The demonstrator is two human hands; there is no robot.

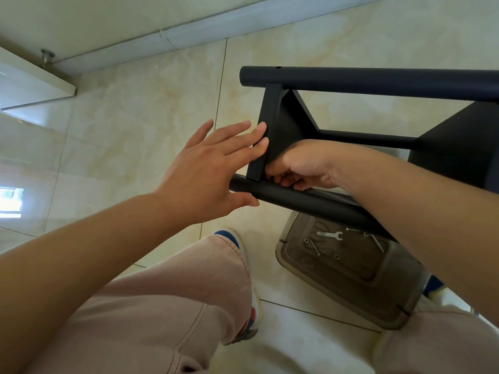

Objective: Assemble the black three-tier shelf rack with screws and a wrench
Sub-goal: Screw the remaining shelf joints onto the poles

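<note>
Left hand (205, 168) flat, fingers straight on rack (278, 122) panel edge; right hand (299, 168) curled at panel-tube joint, contents hidden. Rack at 1 o'clock on floor: rigid, probably light, smooth tubes; grip near joints.

I count two hands: my left (205, 168), my right (302, 168). One rack (283, 125), two long tubes visible. One tray (348, 276), one wrench (330, 234) inside, about three screws (314, 247). Two shoes.
</note>
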